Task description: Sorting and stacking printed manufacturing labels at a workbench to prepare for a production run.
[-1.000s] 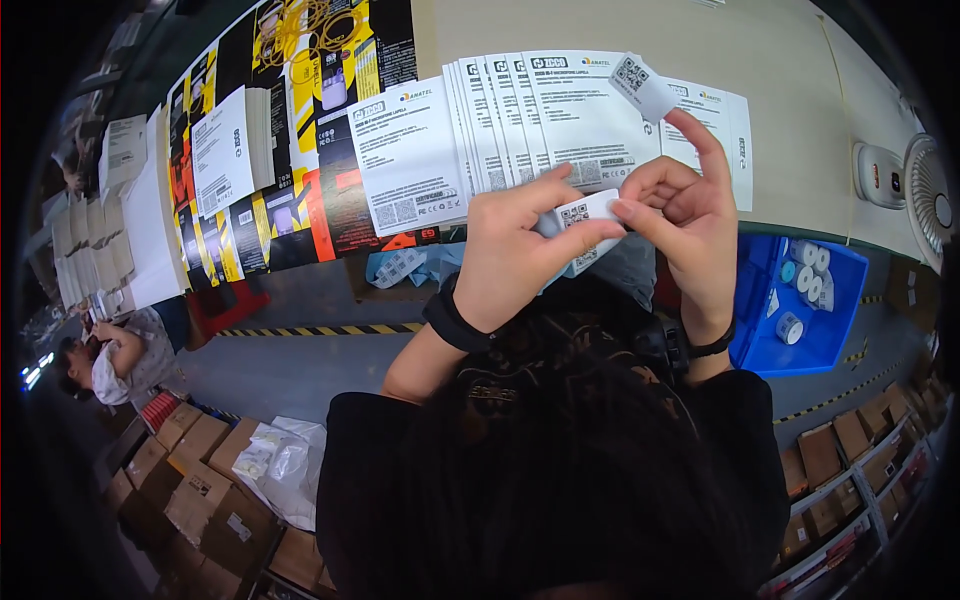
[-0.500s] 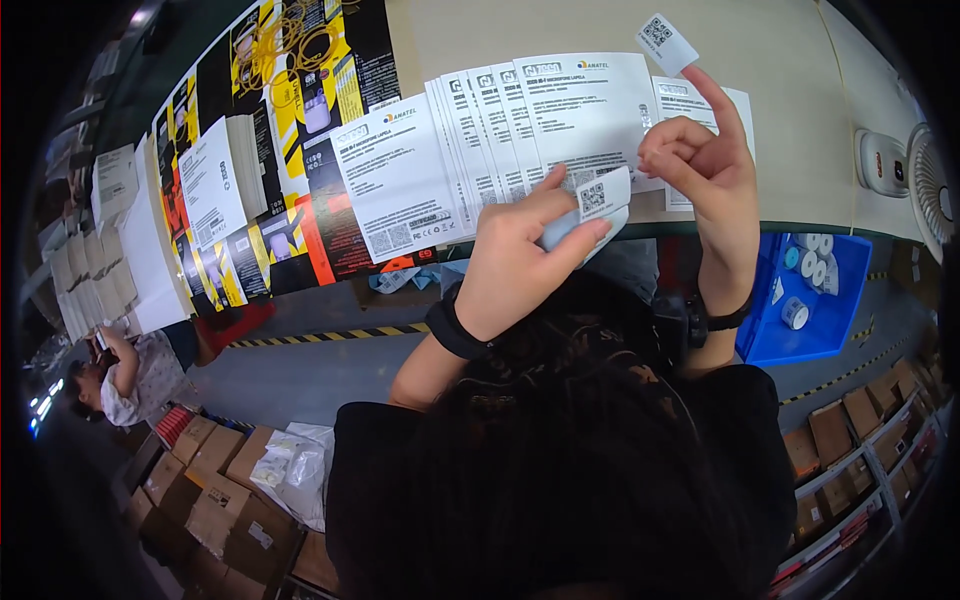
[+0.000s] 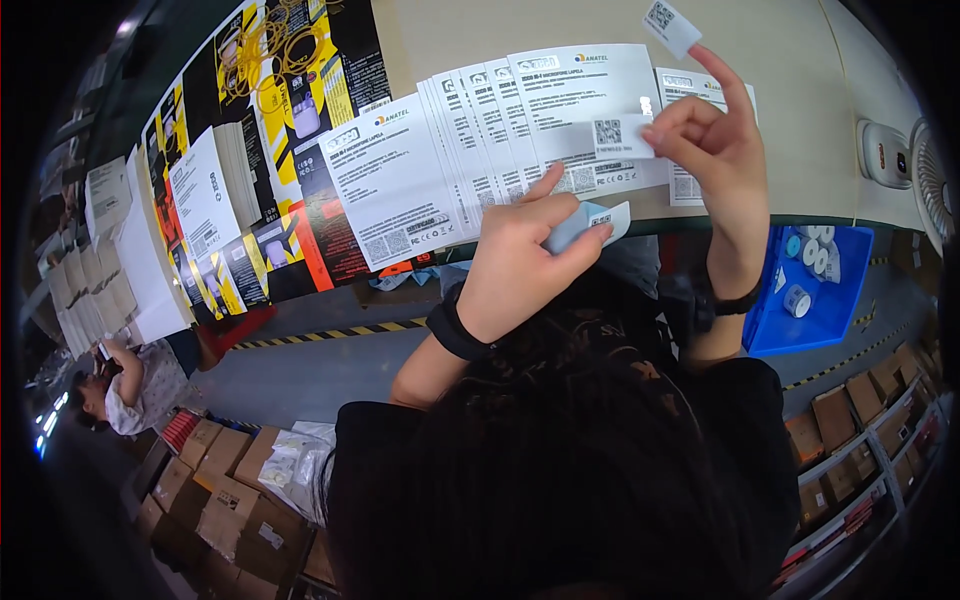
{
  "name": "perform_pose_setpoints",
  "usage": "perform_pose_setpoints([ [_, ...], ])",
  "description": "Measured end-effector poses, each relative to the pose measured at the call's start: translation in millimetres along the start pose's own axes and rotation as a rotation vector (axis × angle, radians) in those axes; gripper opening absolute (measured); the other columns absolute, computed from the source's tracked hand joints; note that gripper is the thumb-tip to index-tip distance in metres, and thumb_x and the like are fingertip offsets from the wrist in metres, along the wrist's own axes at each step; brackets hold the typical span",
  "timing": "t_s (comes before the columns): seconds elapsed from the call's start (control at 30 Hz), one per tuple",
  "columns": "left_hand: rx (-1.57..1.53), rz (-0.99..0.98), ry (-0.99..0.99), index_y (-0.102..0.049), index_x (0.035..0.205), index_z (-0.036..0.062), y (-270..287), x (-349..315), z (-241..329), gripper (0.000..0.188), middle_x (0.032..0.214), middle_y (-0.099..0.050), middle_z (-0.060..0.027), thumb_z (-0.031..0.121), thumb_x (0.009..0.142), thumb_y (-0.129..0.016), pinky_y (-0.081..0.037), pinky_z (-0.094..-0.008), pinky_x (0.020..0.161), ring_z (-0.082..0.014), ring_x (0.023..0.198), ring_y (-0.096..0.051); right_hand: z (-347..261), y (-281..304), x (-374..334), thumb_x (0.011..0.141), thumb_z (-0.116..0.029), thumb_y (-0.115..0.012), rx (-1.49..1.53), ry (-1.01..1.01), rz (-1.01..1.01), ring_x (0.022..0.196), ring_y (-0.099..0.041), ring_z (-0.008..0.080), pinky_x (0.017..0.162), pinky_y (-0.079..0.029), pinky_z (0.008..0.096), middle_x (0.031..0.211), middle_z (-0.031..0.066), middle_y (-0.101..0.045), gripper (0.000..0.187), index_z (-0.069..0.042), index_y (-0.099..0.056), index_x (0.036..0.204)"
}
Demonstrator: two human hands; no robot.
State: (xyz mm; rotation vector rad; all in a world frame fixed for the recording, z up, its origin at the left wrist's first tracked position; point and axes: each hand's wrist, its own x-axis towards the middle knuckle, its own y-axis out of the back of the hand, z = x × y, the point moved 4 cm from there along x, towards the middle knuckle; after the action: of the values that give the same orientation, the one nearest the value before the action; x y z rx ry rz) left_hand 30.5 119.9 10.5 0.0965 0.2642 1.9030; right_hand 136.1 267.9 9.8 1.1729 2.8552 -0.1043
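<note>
My left hand (image 3: 525, 258) is closed around a small roll of white labels (image 3: 588, 228) with a bluish backing, just off the table's near edge. Between thumb and fingers, my right hand (image 3: 715, 150) pinches a white QR-code label (image 3: 622, 138), which lies over the lower part of a printed white sheet (image 3: 580, 95). A second QR-code label (image 3: 672, 28) clings to the tip of my raised right index finger. Several more printed sheets (image 3: 385, 170) fan out leftward, overlapping each other. Another printed sheet (image 3: 685, 188) lies partly behind my right hand.
Yellow rubber bands (image 3: 285, 50) lie on yellow-and-black printed packaging (image 3: 310, 120) at the left, near a stack of sheets (image 3: 200, 190). A white fan (image 3: 932, 180) stands at the right. Below the table edge sits a blue bin (image 3: 820, 325) with label rolls. Another person (image 3: 140, 385) is at far left.
A label has come off the roll into my right hand's pinch and now lies over the sheet. The roll in my left hand has tipped slightly lower. The fingertip label has shifted up slightly.
</note>
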Motion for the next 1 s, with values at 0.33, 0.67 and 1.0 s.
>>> perform_pose_setpoints([
  [0.33,0.109,-0.04,-0.096,-0.046,0.061,-0.0009,-8,2,5,0.024,0.04,-0.032,-0.0074,0.009,0.078,-0.06,-0.031,-0.0403,0.104,-0.0287,0.037,-0.034,21,0,12,0.076,0.006,-0.061,-0.182,-0.11,0.016,0.075,-0.059,0.0091,0.066,-0.046,0.0207,0.083,0.0054,-0.06,0.07,-0.007,-0.029,0.136],
  [0.67,0.18,-0.066,-0.098,-0.046,0.06,0.0002,-9,3,8,0.024,0.042,-0.035,-0.0084,0.008,0.077,-0.06,-0.032,-0.0409,0.104,-0.0312,0.04,-0.036,21,3,16,0.07,0.013,-0.064,0.131,-0.234,0.003,0.065,-0.059,0.0112,0.062,-0.049,0.0201,0.071,0.0069,-0.06,0.093,-0.004,-0.007,0.141],
  [1.0,0.198,-0.08,-0.087,-0.046,0.061,0.0001,-10,2,10,0.022,0.045,-0.039,-0.0097,0.008,0.077,-0.06,-0.033,-0.0413,0.103,-0.0321,0.044,-0.041,21,-3,15,0.07,0.013,-0.063,0.072,-0.204,0.024,0.066,-0.059,0.0113,0.063,-0.049,0.0202,0.071,0.007,-0.059,0.091,-0.004,-0.009,0.141],
])
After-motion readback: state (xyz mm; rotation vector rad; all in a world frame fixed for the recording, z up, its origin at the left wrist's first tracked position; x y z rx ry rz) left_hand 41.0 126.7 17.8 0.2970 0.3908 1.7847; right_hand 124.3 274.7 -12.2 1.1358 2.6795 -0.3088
